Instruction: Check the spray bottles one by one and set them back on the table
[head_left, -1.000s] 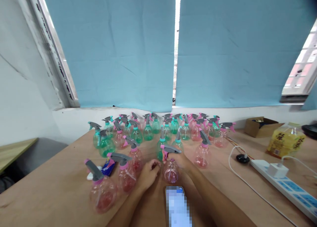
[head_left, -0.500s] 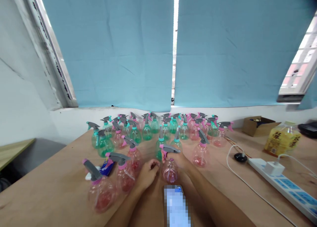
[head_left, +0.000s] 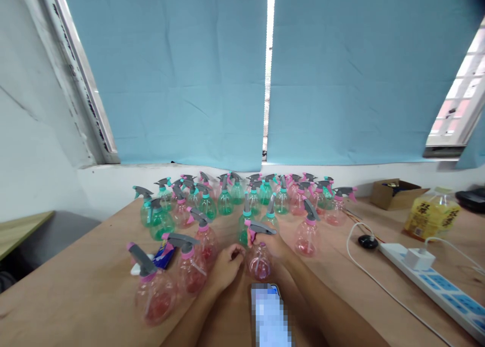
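A clear pink spray bottle [head_left: 259, 266] with a grey and pink trigger head stands upright in front of me. My right hand [head_left: 276, 242] is closed around its neck from the right, its fingers partly hidden behind the head. Left of this bottle, my left hand [head_left: 229, 264] rests low with fingers curled; whether anything is inside them is hidden. Two green spray bottles [head_left: 246, 216] stand just behind. Close to my left forearm are several pink bottles, the nearest being a pink spray bottle [head_left: 155, 299] with its head tilted up.
Several green and pink spray bottles [head_left: 207, 205] line the table's back. A phone [head_left: 271, 314] lies before me, a blue packet [head_left: 163, 255] at left. To the right are a power strip [head_left: 435, 286], a cable, a yellow-labelled jug [head_left: 432, 213] and an open cardboard box [head_left: 396, 195].
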A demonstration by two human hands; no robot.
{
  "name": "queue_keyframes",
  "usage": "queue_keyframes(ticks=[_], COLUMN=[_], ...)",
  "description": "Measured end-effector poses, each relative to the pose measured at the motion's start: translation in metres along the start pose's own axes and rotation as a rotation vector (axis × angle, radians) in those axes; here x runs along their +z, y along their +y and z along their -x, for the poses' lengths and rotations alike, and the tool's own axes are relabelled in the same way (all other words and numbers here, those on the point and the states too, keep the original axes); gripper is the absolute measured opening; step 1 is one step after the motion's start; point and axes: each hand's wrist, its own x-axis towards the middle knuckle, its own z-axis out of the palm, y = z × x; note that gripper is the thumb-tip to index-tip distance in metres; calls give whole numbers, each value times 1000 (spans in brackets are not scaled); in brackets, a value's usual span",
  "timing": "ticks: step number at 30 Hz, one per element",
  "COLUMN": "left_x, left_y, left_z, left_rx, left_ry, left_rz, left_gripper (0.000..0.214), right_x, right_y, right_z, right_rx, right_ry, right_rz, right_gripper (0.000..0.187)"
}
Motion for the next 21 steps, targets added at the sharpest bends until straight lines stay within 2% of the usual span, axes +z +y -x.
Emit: queue_keyframes(ticks=[6, 12, 21], left_x=[0, 1, 1], left_y=[3, 2, 6], left_z=[0, 1, 2], left_rx=[-18, -30, -67], left_ry=[0, -2, 24], left_rz=[2, 15, 42], left_gripper=[19, 22, 21], right_x=[1, 0, -2], right_y=[-2, 0, 4], right_z=[-1, 1, -1], right_rx=[-2, -8, -3], right_ry=[-43, -7, -47], right_rz=[-2, 13, 15], right_gripper=[25, 23, 27])
